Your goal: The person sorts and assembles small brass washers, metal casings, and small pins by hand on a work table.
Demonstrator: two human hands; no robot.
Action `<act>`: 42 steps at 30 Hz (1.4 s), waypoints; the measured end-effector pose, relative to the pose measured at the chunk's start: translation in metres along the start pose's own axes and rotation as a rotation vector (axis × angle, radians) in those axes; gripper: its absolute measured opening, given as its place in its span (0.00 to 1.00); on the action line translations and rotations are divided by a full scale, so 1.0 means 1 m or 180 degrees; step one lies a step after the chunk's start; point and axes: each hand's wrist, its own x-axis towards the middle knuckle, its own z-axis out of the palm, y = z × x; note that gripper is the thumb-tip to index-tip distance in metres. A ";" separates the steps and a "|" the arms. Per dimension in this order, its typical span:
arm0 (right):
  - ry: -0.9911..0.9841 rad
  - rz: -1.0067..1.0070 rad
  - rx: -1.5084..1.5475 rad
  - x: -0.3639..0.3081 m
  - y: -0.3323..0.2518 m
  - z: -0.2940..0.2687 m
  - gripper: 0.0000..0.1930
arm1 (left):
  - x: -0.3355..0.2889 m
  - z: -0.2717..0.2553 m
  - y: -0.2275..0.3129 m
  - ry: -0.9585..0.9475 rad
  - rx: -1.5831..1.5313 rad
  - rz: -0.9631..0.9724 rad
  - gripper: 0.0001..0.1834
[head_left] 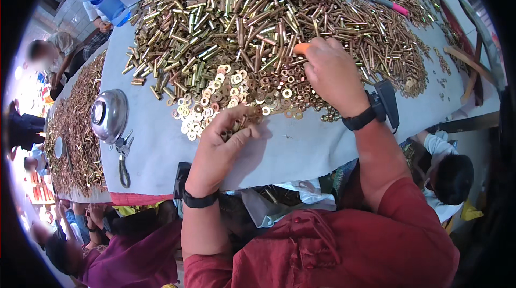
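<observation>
A: What are we holding in the left hand?

B: A few short metal tubes, with the fingers curled round them, right by the near edge of the washers. We can see open ends poking out, so if we slackened that curl, one could slip out. Being round, it might roll toward us and off the table.

A: And the right hand?

B: It's over the big heap of tubes, near the nuts, fingers bent down. An orange thing shows at the fingertips, but we can't tell whether they grip it or anything beneath.

A: What could we upset there?

B: The heap lies at all angles. If we tugged at a buried tube, we'd probably start a slide, and tubes would tumble among the nuts and washers. The black box on our right wrist sticks out too; a careless swing could knock loose pieces aside.
</observation>
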 end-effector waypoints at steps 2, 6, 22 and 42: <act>0.0044 -0.0021 0.0038 -0.001 0.002 0.002 0.11 | 0.001 0.003 0.005 0.0263 -0.0411 -0.0260 0.15; 0.0466 -0.0055 0.0179 -0.001 0.003 0.008 0.09 | 0.001 0.002 0.006 0.0196 -0.0602 -0.0218 0.13; -0.0813 0.0667 0.5112 -0.018 -0.061 0.011 0.13 | 0.003 -0.001 0.001 0.0806 -0.0820 0.0157 0.08; 0.0968 -0.0905 0.2607 -0.027 -0.093 0.020 0.17 | -0.001 0.002 0.006 0.0828 -0.3007 -0.0060 0.09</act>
